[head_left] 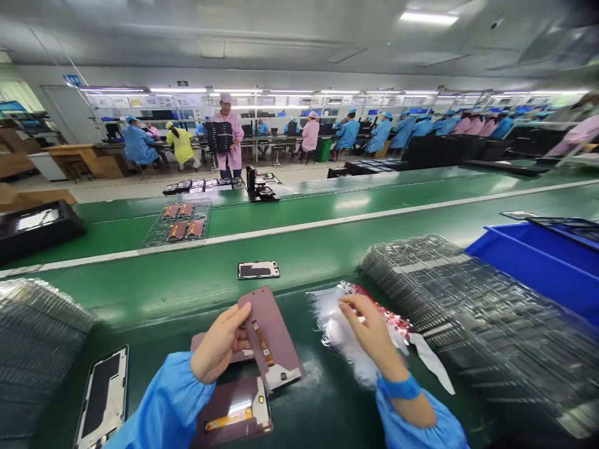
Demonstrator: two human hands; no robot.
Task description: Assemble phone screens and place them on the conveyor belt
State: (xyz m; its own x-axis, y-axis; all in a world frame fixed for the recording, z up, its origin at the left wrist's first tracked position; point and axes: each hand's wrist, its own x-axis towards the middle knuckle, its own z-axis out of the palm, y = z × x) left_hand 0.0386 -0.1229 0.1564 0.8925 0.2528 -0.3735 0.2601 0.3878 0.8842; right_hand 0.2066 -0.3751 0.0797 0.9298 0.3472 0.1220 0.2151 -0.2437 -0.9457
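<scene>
My left hand (pixel 224 340) grips a maroon screen panel (pixel 276 333) by its upper left edge, thumb on top. The panel is tilted, with an orange flex cable and a silvery lower end. Under it, on the green bench, lies another maroon panel (pixel 229 396) with an orange cable, and part of a further one shows behind my fingers. My right hand (pixel 367 327) is over a pile of clear and white film strips (pixel 334 321) with red pieces, its thumb and index fingertips pinched together; whatever is between them is too small to make out.
Clear plastic trays are stacked at left (pixel 37 349) and right (pixel 468 312). A blue bin (pixel 543 255) stands far right. Phone frames lie at lower left (pixel 103 393) and on the green belt (pixel 258 269). Beyond, a tray (pixel 178 231) holds several panels; people work behind.
</scene>
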